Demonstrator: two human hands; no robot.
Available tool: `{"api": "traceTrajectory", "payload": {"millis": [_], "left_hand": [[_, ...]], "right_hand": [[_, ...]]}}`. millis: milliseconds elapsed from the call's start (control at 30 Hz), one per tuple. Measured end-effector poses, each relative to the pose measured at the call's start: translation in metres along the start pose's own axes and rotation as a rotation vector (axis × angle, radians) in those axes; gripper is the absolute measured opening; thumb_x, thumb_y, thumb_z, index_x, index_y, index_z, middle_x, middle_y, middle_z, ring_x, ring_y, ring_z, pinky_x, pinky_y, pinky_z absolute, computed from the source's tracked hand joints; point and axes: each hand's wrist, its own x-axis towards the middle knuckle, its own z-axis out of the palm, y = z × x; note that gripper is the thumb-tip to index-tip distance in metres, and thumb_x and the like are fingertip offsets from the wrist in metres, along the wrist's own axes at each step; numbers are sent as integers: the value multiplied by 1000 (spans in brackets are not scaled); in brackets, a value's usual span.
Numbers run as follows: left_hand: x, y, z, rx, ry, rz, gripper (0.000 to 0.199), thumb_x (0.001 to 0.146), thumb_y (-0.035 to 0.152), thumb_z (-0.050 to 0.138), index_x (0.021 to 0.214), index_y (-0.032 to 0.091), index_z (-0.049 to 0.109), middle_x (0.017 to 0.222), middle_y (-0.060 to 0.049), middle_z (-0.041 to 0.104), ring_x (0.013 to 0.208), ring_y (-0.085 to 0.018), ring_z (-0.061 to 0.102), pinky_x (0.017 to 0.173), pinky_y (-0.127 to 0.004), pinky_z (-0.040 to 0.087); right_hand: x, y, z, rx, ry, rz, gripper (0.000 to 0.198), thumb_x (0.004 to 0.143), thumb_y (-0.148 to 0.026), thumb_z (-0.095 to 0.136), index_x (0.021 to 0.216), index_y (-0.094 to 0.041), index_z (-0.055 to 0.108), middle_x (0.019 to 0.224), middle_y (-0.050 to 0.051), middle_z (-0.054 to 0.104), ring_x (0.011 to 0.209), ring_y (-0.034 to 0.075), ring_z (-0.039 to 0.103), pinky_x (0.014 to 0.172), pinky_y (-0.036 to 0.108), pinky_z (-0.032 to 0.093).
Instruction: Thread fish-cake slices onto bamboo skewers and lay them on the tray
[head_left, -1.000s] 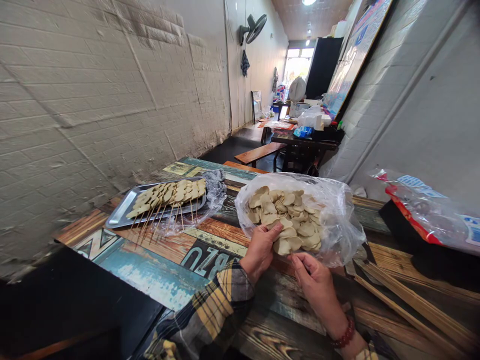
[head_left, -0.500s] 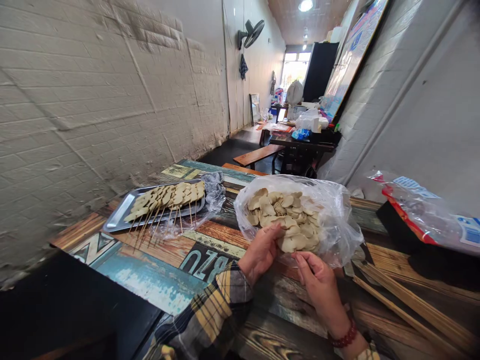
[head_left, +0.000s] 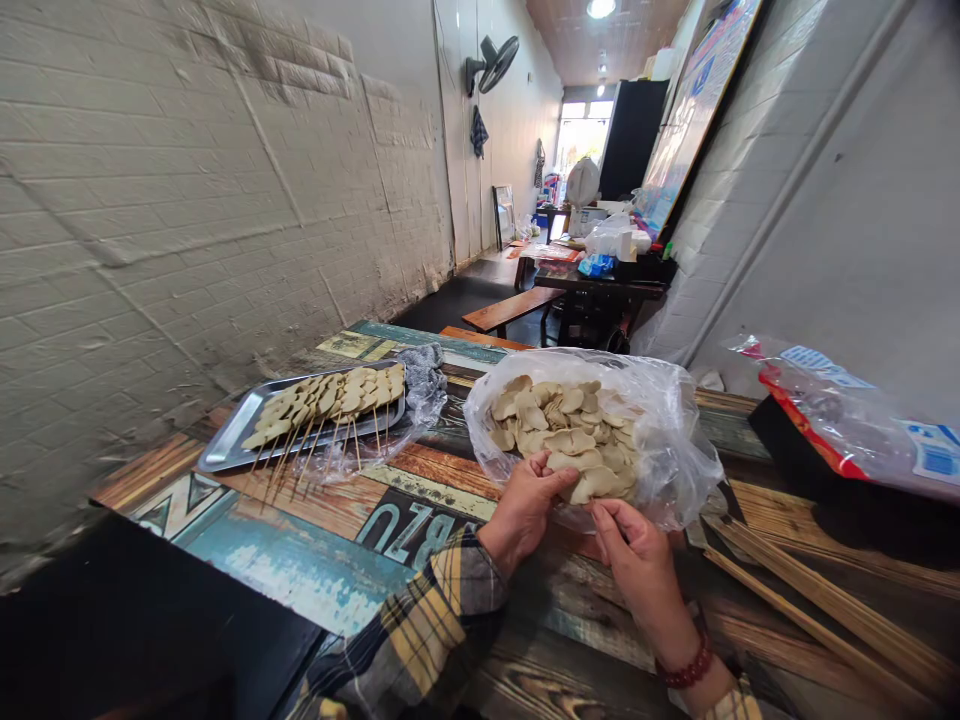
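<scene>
A clear plastic bag (head_left: 679,440) lies open on the table, full of flat, pale beige oval slices (head_left: 574,410). My left hand (head_left: 525,508) is at the bag's near edge, thumb and fingers closed on a slice. Close beside it, my right hand (head_left: 637,560) pinches thumb against forefinger at the lower edge of the front slices; whatever thin thing it grips is too small to make out. To the left, a metal tray (head_left: 229,440) bears rows of skewered slices (head_left: 330,398), their sticks pointing toward me over the tray's near edge.
Bundled bamboo skewers (head_left: 832,610) lie right of my right hand. A clear package with red edging (head_left: 840,420) rests on a black container at the right. Grey crumpled cloth (head_left: 424,375) touches the tray's far right corner. Behind are a wooden bench (head_left: 514,308) and another laden table.
My left hand's thumb and fingers have shifted slightly lower and right, closer to my right hand. My right hand stays nearly in place. The whole view has moved slightly.
</scene>
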Motion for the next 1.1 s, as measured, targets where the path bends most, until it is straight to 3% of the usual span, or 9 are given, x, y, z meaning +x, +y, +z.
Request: {"api": "traceTrajectory", "payload": {"millis": [300,500,633,733,900,1100], "left_hand": [[0,2,2,-28,-7,-14,44,57,32,86,92,14,67,86,-5,69,72,-13,63,70,-23,49],[9,23,-11,-63,181,4,41,61,40,83,86,15,62,79,-4,67,64,-13,63,66,-27,51],[14,38,-25,4,250,123,44,60,41,82,89,14,63,77,-5,68,64,-14,64,65,-26,50],[19,40,-33,152,298,211,39,62,40,80,86,14,64,73,-4,68,59,-11,60,60,-23,47],[27,34,-43,487,328,309,21,70,32,69,82,15,68,72,-3,67,59,-12,57,59,-24,44],[25,26,-42,1125,168,450,9,75,20,61,72,18,70,74,-4,67,76,-18,59,71,-27,42]], "right_hand": [[0,6,1,52,-29,20,38,88,-52,51,77,-17,62,48,-7,42,44,11,39,45,23,30],[4,3,-10,99,20,36,39,87,-53,53,80,-16,64,49,-6,42,46,11,37,45,23,30],[11,0,-26,168,129,32,37,86,-52,54,88,-16,65,50,-7,41,47,11,38,45,24,30],[14,-4,-34,178,207,7,36,85,-50,56,92,-16,66,50,-6,43,47,12,39,46,25,31],[15,-5,-36,97,220,-20,35,86,-48,55,92,-16,68,50,-5,45,48,13,41,48,27,33],[16,-1,-37,83,225,-44,36,87,-48,53,91,-16,70,51,-3,46,48,14,43,48,28,35]]}}
